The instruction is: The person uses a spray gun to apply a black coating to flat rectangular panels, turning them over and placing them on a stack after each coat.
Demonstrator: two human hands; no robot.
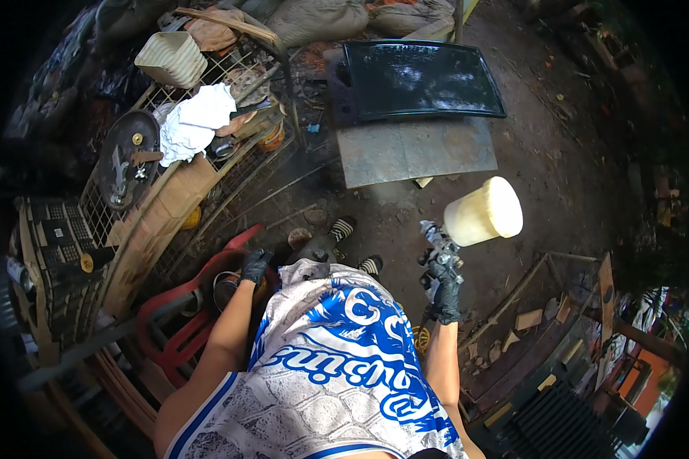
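My gloved right hand (442, 289) grips a metal spray gun (442, 252) topped with a cream plastic cup (484, 210). My left hand (254, 266), also in a black glove, is loosely open beside a red plastic chair (174, 329), over a dark round can (226, 288) partly hidden on it. Beyond the gun lies a glossy black curved panel (422, 76), raised at the back of a dull grey board (406, 149).
To the left, a wire-rack bench (142, 229) holds white crumpled cloths (195, 122), a black round tray (111, 176) and a cream basket (168, 57). Sacks (314, 23) lie behind. At right stands a metal frame (505, 302) among wood scraps. My striped-sock feet are on dirt ground.
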